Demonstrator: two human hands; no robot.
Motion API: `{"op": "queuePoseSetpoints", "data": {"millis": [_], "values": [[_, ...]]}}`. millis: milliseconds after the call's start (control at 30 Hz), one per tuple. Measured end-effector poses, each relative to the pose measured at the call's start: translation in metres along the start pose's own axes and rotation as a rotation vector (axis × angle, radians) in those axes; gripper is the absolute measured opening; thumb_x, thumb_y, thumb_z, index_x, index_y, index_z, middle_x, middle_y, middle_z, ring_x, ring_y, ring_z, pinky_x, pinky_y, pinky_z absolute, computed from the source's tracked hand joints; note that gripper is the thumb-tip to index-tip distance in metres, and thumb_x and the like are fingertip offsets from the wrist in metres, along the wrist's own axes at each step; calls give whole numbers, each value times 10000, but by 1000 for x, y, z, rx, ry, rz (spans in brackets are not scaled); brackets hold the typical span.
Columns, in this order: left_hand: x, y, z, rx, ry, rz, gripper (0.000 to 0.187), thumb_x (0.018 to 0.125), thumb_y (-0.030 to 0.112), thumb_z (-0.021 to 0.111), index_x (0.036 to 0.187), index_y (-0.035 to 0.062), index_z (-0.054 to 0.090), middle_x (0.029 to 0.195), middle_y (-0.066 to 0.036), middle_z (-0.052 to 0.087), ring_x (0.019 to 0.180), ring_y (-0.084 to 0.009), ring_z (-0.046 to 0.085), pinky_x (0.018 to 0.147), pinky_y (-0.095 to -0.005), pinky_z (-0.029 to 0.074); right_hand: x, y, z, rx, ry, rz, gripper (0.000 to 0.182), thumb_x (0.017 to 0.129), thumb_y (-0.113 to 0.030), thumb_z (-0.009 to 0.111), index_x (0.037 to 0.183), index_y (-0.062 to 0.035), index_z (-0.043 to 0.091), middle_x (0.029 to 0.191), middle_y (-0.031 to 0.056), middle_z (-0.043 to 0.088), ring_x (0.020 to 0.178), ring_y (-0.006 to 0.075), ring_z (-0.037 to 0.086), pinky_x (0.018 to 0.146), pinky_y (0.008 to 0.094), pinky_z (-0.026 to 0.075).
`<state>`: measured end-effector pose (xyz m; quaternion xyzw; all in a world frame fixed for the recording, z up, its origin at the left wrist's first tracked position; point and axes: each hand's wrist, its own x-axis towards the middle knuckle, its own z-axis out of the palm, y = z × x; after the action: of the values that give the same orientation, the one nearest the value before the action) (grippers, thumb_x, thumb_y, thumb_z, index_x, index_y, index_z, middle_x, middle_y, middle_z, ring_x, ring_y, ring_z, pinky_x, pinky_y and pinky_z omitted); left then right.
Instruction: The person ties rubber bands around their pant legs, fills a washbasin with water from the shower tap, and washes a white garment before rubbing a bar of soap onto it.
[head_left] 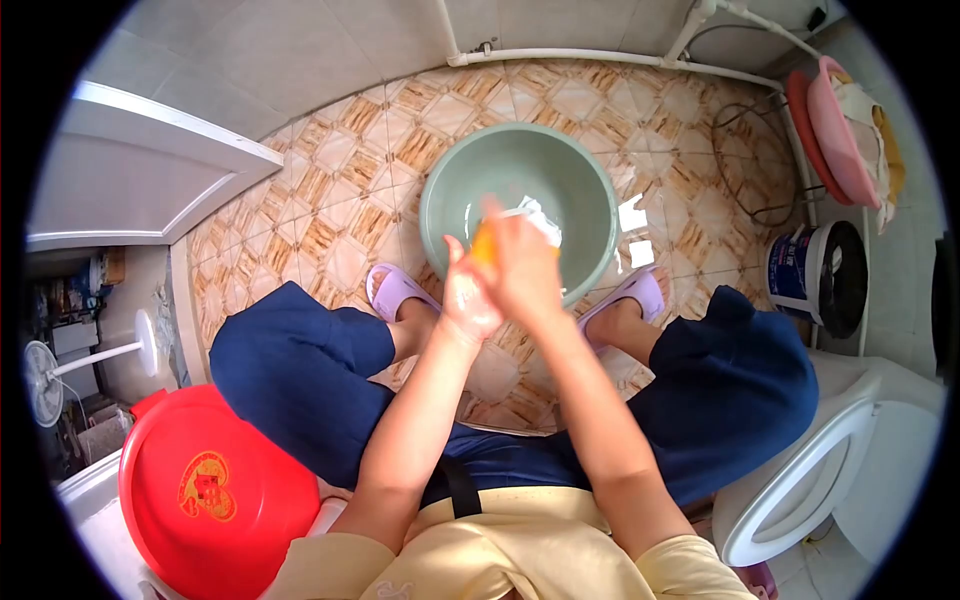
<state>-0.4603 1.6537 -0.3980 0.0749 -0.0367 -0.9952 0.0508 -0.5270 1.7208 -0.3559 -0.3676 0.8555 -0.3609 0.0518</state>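
Note:
Close together over the near part of the green basin (436, 205) are my two hands. A yellow thing (485, 247) shows between them; it is too blurred and covered to tell its kind. My left hand (468, 298) has its thumb up, and its wet-looking palm lies against the yellow thing, with the fingers mostly hidden. Over it, my right hand (525, 265) is closed on the yellow thing and smeared by motion. White patches (540, 218), cloth or reflected light, appear in the basin just beyond the hands.
My feet in purple slippers (402, 290) flank the basin on the tiled floor (345, 215). A red lidded bucket (255, 480) stands at lower left, a toilet (800, 490) at lower right. A black-and-white bucket (815, 275) and hanging pink basins (838, 130) are at right; a door (170, 170) is at left.

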Motion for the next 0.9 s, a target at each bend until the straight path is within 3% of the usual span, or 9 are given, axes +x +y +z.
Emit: {"op": "queuePoseSetpoints", "data": {"millis": [33,67,267,467,567,667,767,833,900], "values": [[-1,1,-15,150,-129,105,843,825,721,247,1395,100,259,1414,-104,321,1314,-251,290,1075,-421,250,-2,-9,1,-52,-55,-203,646,759,-412,637,1302,-138,420,896,159,531,840,323,530,738,432,441],[-1,2,6,179,160,109,835,828,718,246,1391,101,266,1411,-107,324,1316,-247,290,1070,-415,260,0,-9,1,-51,-53,-204,646,759,-412,637,1302,-138,420,896,159,531,840,323,530,738,432,441],[1,0,14,-1,153,-82,848,822,730,221,1407,116,242,1436,-92,297,1313,-255,298,1081,-421,238,18,24,9,70,113,207,623,733,-375,657,1261,-105,467,897,161,525,865,330,522,773,433,437],[6,-2,4,156,253,114,778,838,696,292,1375,134,312,1390,-93,363,1278,-255,356,1065,-422,273,2,-12,14,-81,-4,-330,674,743,-391,667,1302,-110,418,870,168,515,905,342,514,869,453,419],[8,3,0,179,340,121,777,837,691,306,1361,119,332,1374,-95,385,1269,-251,368,1054,-421,291,15,20,18,-55,8,-9,734,725,-372,692,1328,-86,387,899,189,529,893,339,529,901,444,414],[13,7,0,239,455,79,405,894,162,505,1272,24,455,1278,-126,494,1201,-258,454,1025,-404,338,6,74,29,161,284,225,733,746,-353,694,1319,-23,377,972,204,551,878,299,553,840,398,443],[16,14,-11,249,463,173,414,890,109,499,1287,13,434,1280,-132,488,1200,-261,452,1032,-414,337,-11,111,42,530,600,524,633,762,-334,693,1219,28,446,998,168,584,789,233,578,712,326,475],[21,17,-12,226,507,210,370,916,115,469,1265,-3,441,1268,-146,492,1191,-273,458,1036,-424,341,-27,118,41,919,-9,910,485,796,-300,685,1124,7,502,953,83,576,783,163,555,648,300,472],[27,18,-13,44,592,270,334,944,159,433,1230,-11,455,1250,-154,502,1175,-283,469,1027,-432,354,-33,93,40,1027,-92,1044,449,796,-291,679,1106,-11,514,934,79,587,777,163,569,637,305,481]]}}
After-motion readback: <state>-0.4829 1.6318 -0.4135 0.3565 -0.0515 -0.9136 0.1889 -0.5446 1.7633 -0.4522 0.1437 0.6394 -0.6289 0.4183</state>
